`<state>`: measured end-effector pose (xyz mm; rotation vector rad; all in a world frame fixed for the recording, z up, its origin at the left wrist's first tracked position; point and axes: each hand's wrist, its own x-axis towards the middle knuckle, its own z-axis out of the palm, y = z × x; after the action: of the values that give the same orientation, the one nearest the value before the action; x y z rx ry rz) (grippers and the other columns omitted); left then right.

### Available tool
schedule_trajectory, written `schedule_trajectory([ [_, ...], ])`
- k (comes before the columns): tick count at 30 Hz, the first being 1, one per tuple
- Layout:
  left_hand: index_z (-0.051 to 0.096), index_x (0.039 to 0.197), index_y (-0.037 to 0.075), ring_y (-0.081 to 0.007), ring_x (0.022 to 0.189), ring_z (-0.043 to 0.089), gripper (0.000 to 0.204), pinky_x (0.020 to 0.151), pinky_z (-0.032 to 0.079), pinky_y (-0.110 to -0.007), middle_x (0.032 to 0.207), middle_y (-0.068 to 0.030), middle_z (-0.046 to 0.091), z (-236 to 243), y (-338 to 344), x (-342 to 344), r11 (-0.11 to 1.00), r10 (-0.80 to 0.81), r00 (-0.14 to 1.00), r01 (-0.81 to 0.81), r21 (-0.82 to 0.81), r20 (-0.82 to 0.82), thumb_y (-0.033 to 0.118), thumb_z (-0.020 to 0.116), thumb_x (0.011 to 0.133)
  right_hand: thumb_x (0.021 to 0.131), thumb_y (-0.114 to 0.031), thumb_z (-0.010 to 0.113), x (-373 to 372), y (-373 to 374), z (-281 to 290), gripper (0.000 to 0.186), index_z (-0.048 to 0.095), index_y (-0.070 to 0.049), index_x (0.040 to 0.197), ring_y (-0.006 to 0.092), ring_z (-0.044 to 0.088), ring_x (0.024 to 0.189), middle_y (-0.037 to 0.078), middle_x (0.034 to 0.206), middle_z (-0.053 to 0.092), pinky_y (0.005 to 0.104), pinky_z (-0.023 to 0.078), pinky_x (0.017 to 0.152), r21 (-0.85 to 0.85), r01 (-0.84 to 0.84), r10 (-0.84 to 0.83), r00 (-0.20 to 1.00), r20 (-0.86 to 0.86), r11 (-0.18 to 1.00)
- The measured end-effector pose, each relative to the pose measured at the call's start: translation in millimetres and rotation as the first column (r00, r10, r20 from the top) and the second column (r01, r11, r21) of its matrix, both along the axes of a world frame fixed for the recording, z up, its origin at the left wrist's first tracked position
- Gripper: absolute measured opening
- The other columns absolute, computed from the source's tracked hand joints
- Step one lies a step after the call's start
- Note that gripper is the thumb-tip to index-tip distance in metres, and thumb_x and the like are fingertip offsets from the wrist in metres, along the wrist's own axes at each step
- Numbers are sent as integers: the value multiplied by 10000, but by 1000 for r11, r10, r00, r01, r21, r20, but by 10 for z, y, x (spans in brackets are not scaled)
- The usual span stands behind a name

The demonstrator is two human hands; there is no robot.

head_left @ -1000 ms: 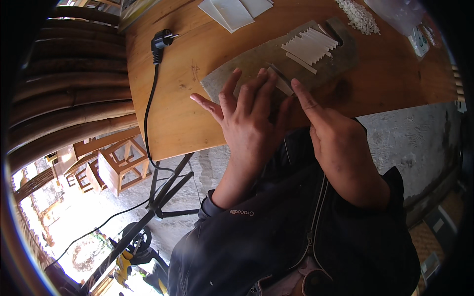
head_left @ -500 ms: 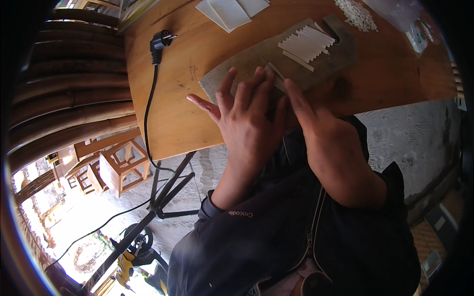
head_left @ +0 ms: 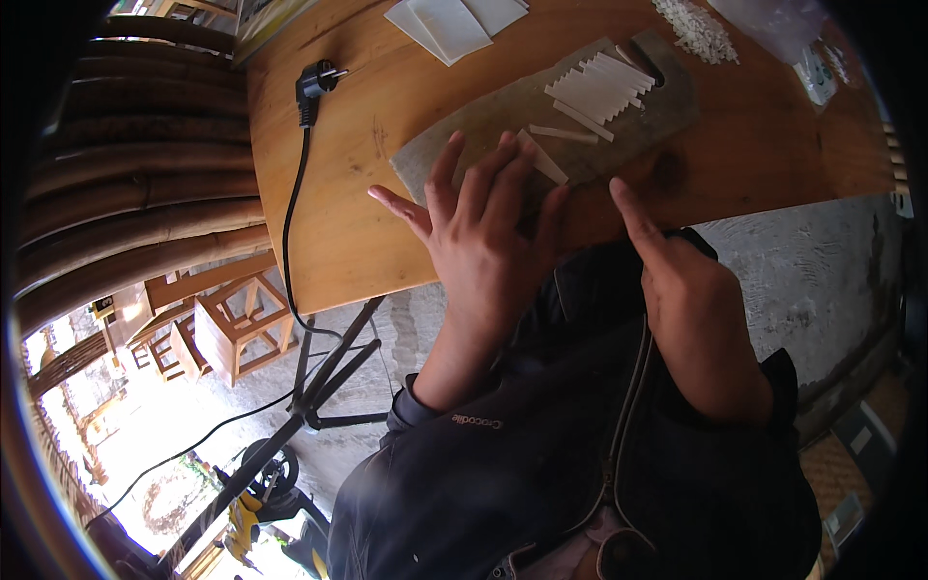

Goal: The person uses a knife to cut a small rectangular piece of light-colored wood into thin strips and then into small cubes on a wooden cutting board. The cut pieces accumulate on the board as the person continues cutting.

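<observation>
My left hand (head_left: 483, 222) has its fingers spread and bent, tips down on a thin grey board (head_left: 648, 116) at a white sheet piece (head_left: 546, 159). A loose white strip (head_left: 564, 134) lies just right of those fingertips, and a row of white strips (head_left: 599, 89) lies farther right on the board. My right hand (head_left: 681, 290) is off the board, at the table's front edge, index finger stretched out and the other fingers curled underneath; whatever they hold is hidden.
The wooden table (head_left: 783, 145) bears white sheets (head_left: 449, 29), small white pieces (head_left: 696, 34), plastic bags (head_left: 768, 24) and a black plug (head_left: 314, 82) whose cord hangs over the edge. Wooden stools (head_left: 237, 329), a metal stand (head_left: 338, 367) and bamboo poles (head_left: 135, 174) are at the left.
My right hand has moved right and toward me, away from my left fingertips. A loose strip now lies crosswise beside the sheet piece. My left hand has barely moved.
</observation>
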<state>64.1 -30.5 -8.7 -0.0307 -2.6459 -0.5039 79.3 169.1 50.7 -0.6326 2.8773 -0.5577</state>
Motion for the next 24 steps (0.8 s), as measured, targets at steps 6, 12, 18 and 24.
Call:
schedule_trajectory([
  [6, 742, 1245, 177, -292, 1417, 491, 461, 1187, -80, -777, 1321, 41, 681, -94, -41, 37, 1000, -21, 998, 21, -2, -57, 363, 845, 835, 887, 5, 660, -109, -74, -52, 820, 376, -177, 1634, 280, 655, 664, 120, 787, 589, 391, 577, 628, -167, -23, 16, 999, -42, 986],
  [12, 742, 1254, 186, -293, 1424, 480, 478, 1176, -79, -794, 1313, 46, 682, -100, -40, 33, 999, -9, 999, 8, -32, -43, 374, 847, 827, 901, 62, 633, -139, -227, -57, 774, 424, -169, 1610, 343, 659, 776, 187, 893, 645, 449, 550, 732, -203, -12, 30, 996, 83, 979],
  [18, 734, 1271, 201, -295, 1424, 478, 504, 1164, -80, -812, 1298, 53, 683, -81, -24, 30, 999, -2, 1000, 2, -35, -18, 383, 843, 814, 931, -86, 638, -152, -274, -119, 740, 382, -136, 1624, 306, 679, 684, 142, 816, 612, 406, 587, 644, -169, -53, 55, 998, 6, 984],
  [24, 756, 1234, 220, -278, 1424, 487, 467, 1229, -90, -706, 1292, 68, 703, -35, -4, 32, 1000, 12, 1000, -12, -19, -17, 251, 864, 780, 933, -100, 650, -146, -376, -138, 729, 395, -132, 1615, 326, 686, 640, 159, 806, 614, 408, 592, 602, -70, -37, 35, 999, -26, 997],
])
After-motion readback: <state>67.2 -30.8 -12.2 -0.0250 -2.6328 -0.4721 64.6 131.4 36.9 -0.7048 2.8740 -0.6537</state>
